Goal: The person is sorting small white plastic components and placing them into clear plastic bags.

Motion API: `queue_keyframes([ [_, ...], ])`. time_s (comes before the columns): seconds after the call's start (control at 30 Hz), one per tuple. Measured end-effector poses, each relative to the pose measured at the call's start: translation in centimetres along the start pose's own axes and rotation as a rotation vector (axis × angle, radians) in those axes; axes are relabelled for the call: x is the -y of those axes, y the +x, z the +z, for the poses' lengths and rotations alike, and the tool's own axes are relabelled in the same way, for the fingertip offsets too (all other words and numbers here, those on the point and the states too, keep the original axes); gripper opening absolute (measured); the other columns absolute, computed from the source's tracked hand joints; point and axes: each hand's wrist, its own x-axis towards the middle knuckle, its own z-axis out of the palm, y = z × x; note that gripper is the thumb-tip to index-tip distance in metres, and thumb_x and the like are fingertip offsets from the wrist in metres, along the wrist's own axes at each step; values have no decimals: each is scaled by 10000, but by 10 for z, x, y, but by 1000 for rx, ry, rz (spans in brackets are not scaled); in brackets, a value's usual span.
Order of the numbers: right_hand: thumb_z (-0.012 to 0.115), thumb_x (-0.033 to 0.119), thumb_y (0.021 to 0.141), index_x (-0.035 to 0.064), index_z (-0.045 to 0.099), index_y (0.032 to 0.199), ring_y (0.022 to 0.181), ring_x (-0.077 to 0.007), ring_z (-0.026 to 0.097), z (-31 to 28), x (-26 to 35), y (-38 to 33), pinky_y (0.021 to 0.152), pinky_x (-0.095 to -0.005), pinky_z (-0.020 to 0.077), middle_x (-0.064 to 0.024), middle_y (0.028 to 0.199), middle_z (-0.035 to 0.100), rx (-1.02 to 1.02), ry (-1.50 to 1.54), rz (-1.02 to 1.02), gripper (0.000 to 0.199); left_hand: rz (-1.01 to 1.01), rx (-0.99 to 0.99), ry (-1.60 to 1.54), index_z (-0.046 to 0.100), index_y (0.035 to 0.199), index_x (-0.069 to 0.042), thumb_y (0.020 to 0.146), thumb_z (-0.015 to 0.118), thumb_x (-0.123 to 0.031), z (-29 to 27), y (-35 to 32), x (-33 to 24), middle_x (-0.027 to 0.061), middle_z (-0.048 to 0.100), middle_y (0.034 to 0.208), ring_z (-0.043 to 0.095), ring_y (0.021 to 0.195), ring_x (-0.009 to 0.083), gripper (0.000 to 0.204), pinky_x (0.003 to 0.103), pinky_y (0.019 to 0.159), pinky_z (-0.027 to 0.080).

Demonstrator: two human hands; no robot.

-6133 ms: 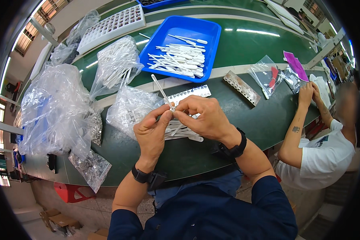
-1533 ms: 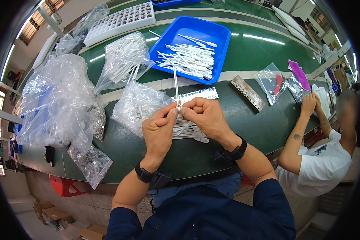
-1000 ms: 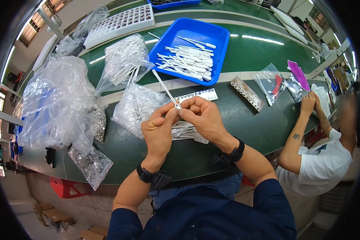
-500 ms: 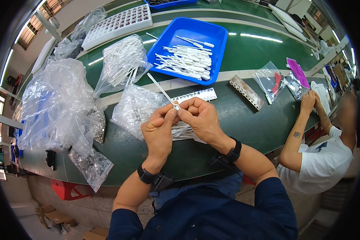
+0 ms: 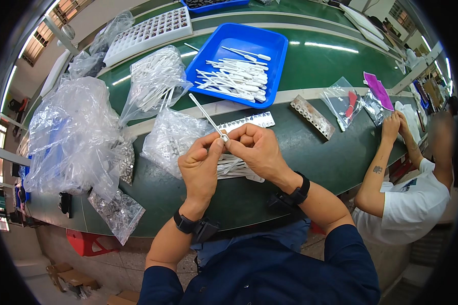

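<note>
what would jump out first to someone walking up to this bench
Dead centre, the left hand and right hand meet, fingers pinching the lower end of a thin white plastic dropper that slants up to the left. Behind them a bright blue tray holds a heap of the same droppers. On the left a big crumpled clear plastic bag lies on the green table.

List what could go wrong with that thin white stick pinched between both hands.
The left hand and right hand pinch only the lower end of the white stick, so the long free end could bend or slip. Dropped, it might land among the loose sticks beneath the hands. A swing could snag the clear bag beside it.
</note>
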Motion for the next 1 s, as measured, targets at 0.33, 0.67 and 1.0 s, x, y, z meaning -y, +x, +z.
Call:
queue_keyframes([
  [0.33, 716, 92, 911, -29, 715, 1025, 808, -138, 721, -2, 0, -5, 704, -266, 561, -102, 910, 756, -106, -392, -394, 167, -12, 16, -152, 706, 1144, 71, 961, 682, 3, 5, 0, -8, 93, 728, 1093, 694, 925, 121, 197, 240, 834, 573],
  [0.67, 740, 76, 886, 11, 730, 977, 791, -176, 724, -8, 3, -2, 680, -292, 572, -111, 953, 734, -80, -524, -569, 111, 39, 95, -119, 722, 1072, 81, 922, 718, 32, -2, 4, -8, 114, 730, 1146, 689, 953, 136, 158, 254, 837, 571],
  [1.0, 754, 48, 850, 13, 684, 994, 832, -281, 698, -15, 2, 0, 712, -339, 576, -121, 960, 712, -22, -661, -772, 165, 167, 94, 208, 753, 890, 67, 878, 757, 50, -8, 4, -15, 147, 756, 1059, 686, 926, 117, 21, 223, 778, 539],
])
